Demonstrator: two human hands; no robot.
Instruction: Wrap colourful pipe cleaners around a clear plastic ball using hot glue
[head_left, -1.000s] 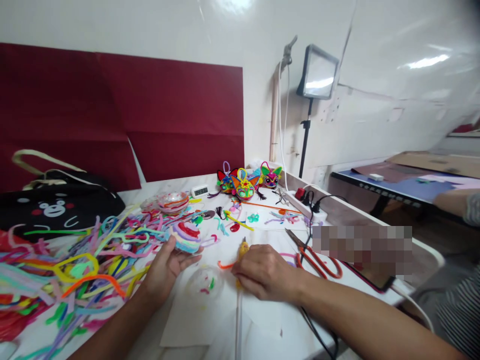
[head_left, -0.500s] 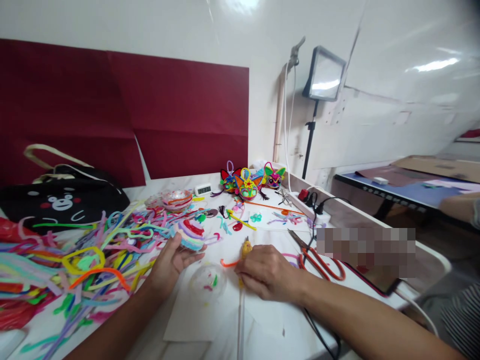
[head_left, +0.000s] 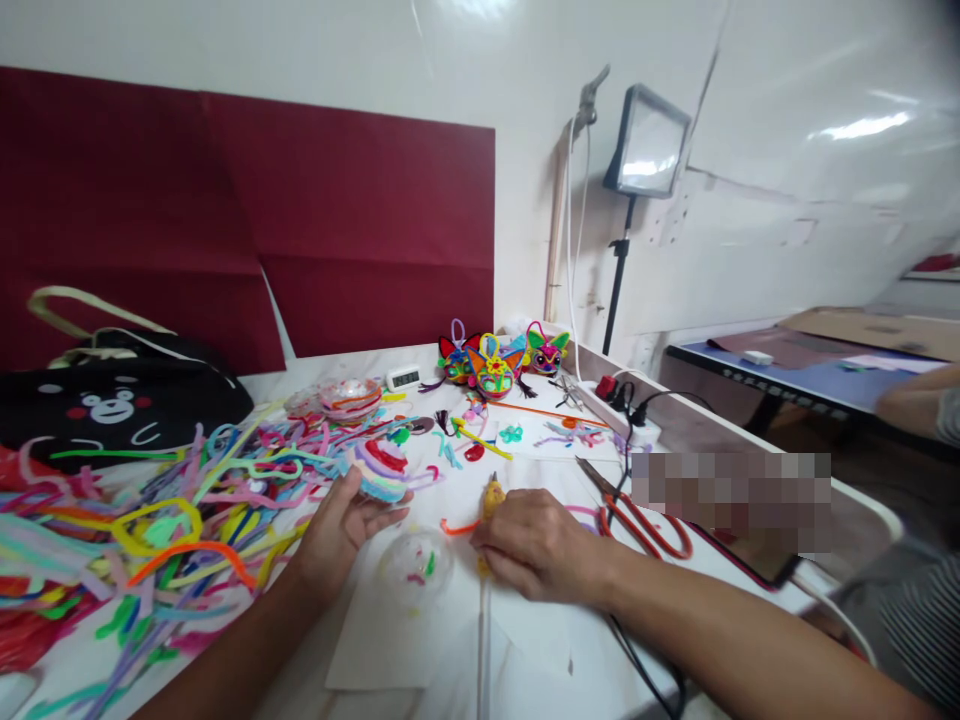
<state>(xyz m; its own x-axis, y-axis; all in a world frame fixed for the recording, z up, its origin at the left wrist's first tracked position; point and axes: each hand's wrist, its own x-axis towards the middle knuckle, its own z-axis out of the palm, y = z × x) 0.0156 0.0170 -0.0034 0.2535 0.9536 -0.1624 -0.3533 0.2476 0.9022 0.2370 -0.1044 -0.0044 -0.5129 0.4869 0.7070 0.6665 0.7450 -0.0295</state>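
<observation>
While your left hand [head_left: 346, 530] pinches a striped dome [head_left: 380, 470] that looks mostly covered, your right hand [head_left: 536, 545] grips the yellow glue gun [head_left: 492, 497], the clear dome [head_left: 415, 572] largely bare.

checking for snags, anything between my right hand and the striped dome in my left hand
Only thin bits: an orange pipe cleaner by the right hand, a pink curl near the striped dome.

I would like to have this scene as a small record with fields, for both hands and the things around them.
Left hand: holds striped dome
Right hand: grips yellow tool, metal tip exposed
Between hands: clear rounded piece
Left side: fuzzy coloured strips
Beyond right forearm: orange-handled scissors
</observation>
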